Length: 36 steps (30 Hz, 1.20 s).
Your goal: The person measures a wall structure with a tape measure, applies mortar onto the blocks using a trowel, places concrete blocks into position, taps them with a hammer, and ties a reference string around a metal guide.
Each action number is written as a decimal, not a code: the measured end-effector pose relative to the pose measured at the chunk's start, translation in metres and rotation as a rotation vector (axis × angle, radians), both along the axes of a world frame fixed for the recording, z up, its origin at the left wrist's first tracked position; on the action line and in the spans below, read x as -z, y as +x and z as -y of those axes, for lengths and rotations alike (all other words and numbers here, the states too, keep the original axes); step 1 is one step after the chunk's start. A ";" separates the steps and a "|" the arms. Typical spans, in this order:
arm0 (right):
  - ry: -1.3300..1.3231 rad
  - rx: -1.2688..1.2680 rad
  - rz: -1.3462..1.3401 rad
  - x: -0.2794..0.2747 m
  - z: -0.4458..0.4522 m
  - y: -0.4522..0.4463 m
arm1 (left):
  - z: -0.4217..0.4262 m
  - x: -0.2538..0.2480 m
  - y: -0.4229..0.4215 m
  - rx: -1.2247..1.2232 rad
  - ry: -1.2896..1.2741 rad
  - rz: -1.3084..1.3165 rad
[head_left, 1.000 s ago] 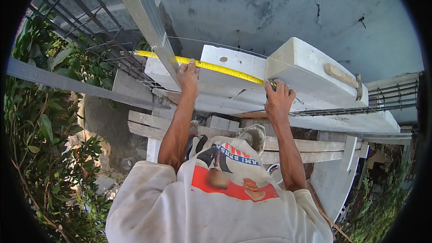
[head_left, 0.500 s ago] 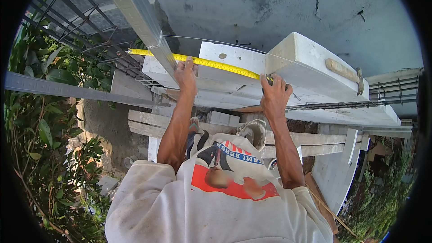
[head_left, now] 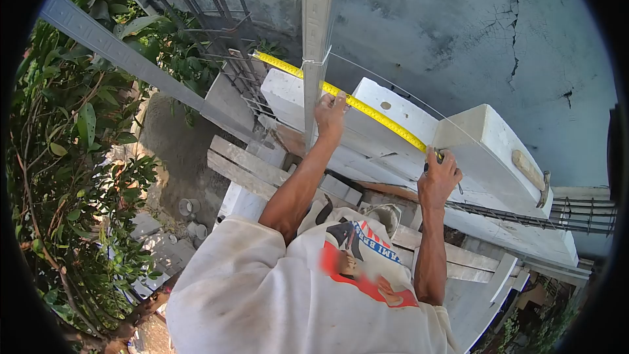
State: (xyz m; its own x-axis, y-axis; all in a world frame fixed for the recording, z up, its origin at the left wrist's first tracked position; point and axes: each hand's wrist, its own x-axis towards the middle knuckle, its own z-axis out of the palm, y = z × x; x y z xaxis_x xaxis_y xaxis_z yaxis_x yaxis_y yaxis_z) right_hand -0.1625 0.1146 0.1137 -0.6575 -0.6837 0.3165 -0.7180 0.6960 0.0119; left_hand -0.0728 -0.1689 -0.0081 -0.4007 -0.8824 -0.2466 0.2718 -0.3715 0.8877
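A yellow tape measure blade (head_left: 386,121) stretches along the row of white blocks, crossing an upright metal profile (head_left: 314,33). My left hand (head_left: 331,118) is closed on the blade just right of the profile, pinching it between thumb and fingers. In my right hand (head_left: 439,180) is the dark tape measure case, mostly hidden by my fingers, at the blade's right end. The blade's free end reaches past the leftmost white block (head_left: 283,95) to the steel bars. Beside my right hand stands a taller white block (head_left: 465,131), and a thin string (head_left: 386,82) runs from the profile towards it.
A hammer (head_left: 526,164) lies on the right-hand block. Rebar cages (head_left: 216,0) rise at the left and lie along the right. A slanted metal profile (head_left: 124,52) crosses leafy branches. Wooden planks (head_left: 246,164) and a bucket (head_left: 386,217) sit below; a cracked wall is behind.
My view has turned, so the wall, blocks and profile appear shifted right and tilted. Both hands keep their hold on the tape measure, and the blade stays stretched along the blocks.
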 end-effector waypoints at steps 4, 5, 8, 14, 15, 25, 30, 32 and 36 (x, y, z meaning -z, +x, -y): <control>0.013 0.014 0.003 -0.002 0.000 0.001 | -0.002 -0.002 -0.001 -0.001 -0.025 0.054; 0.005 0.007 0.001 -0.001 0.001 0.001 | -0.001 -0.005 -0.001 0.006 -0.022 0.051; -0.005 0.011 0.004 -0.004 0.001 0.002 | -0.001 -0.008 -0.004 0.009 0.018 0.071; -0.038 -0.026 -0.047 -0.004 -0.016 -0.007 | -0.002 -0.021 -0.003 -0.038 0.025 0.052; -0.038 -0.008 -0.047 -0.006 -0.023 -0.011 | -0.002 -0.023 -0.002 -0.020 0.025 0.053; -0.031 0.079 -0.150 -0.009 -0.108 -0.060 | 0.008 -0.004 -0.003 -0.011 -0.002 0.087; -0.113 0.141 -0.186 0.002 -0.106 -0.057 | 0.004 -0.010 0.000 -0.030 -0.016 0.139; -0.148 0.144 -0.209 0.007 -0.106 -0.059 | 0.004 -0.018 -0.001 0.003 -0.025 0.167; -0.158 0.131 -0.209 0.008 -0.112 -0.060 | 0.002 -0.020 0.003 0.033 -0.008 0.220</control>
